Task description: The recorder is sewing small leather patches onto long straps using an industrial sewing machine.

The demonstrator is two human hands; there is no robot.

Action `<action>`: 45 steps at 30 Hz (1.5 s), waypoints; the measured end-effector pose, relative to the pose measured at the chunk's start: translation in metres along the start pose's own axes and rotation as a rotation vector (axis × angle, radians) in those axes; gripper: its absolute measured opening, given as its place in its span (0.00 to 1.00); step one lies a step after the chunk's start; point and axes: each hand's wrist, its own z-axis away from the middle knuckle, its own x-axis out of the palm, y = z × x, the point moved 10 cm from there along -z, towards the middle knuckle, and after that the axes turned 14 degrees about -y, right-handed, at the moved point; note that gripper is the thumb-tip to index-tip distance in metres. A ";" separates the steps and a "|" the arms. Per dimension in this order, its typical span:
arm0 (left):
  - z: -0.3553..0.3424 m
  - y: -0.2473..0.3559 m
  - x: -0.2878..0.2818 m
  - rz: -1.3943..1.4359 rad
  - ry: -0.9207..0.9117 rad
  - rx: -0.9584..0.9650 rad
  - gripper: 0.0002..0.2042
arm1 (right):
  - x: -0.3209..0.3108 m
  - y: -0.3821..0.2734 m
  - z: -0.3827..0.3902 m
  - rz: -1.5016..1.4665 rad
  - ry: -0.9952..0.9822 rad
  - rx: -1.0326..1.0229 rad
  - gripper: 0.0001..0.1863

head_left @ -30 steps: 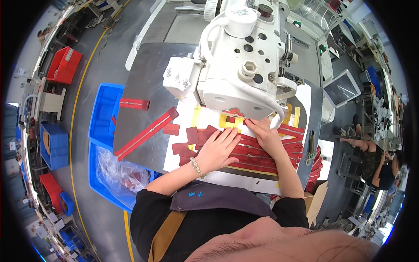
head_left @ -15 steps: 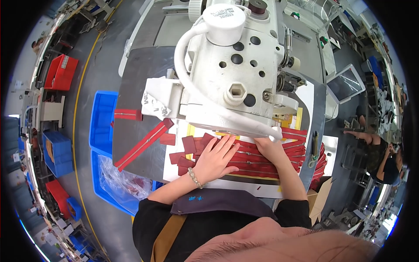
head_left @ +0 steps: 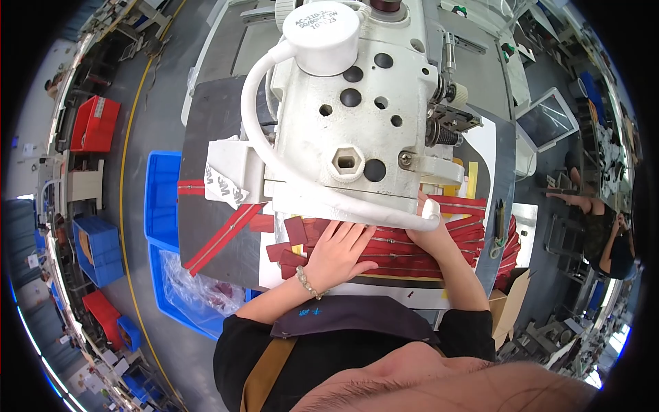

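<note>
Left hand (head_left: 338, 248) lies flat on the red zippers (head_left: 412, 250), fingers spread and extended, pressing rather than gripping; a bead bracelet (head_left: 308, 282) sits at the wrist. Right hand (head_left: 431, 237) rests on the same stack at the sewing machine (head_left: 357, 117) base; its fingers are hidden under the machine head and white hose (head_left: 274, 165), so their hold cannot be told. The zippers lie along the table's (head_left: 213, 123) near edge, extending to its right edge. One long zipper (head_left: 223, 237) lies diagonally at the left edge, beside the blue bins (head_left: 161, 206).
</note>
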 end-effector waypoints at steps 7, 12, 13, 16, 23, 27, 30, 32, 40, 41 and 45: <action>0.000 -0.001 0.002 -0.008 0.005 -0.028 0.33 | 0.002 -0.006 0.001 0.138 0.008 0.008 0.20; -0.002 0.003 -0.002 -0.058 0.040 -0.049 0.33 | 0.008 -0.004 0.003 0.118 -0.005 -0.008 0.20; -0.005 0.004 -0.003 -0.065 0.048 -0.054 0.33 | 0.009 -0.005 0.004 0.122 0.020 -0.021 0.19; -0.007 0.003 -0.005 -0.078 0.074 -0.047 0.31 | 0.020 -0.009 0.001 0.131 -0.020 -0.060 0.18; 0.006 -0.037 -0.034 0.133 0.244 -0.010 0.20 | 0.013 -0.036 -0.012 0.218 -0.022 -0.101 0.16; 0.003 -0.061 -0.035 -0.004 0.241 -0.017 0.19 | 0.011 -0.039 -0.015 0.243 0.000 -0.123 0.15; 0.002 -0.060 -0.031 -0.084 0.237 0.019 0.18 | 0.011 -0.040 -0.015 0.260 0.019 -0.140 0.13; 0.001 -0.058 -0.028 -0.120 0.230 0.033 0.17 | 0.011 -0.040 -0.015 0.252 0.008 -0.134 0.13; -0.003 -0.053 -0.021 -0.210 0.189 0.058 0.17 | 0.010 -0.040 -0.016 0.227 0.033 -0.158 0.12; -0.003 -0.053 -0.021 -0.210 0.187 0.059 0.17 | 0.010 -0.040 -0.016 0.226 0.033 -0.156 0.12; -0.005 -0.052 -0.019 -0.234 0.175 0.068 0.17 | 0.009 -0.040 -0.017 0.224 0.019 -0.142 0.12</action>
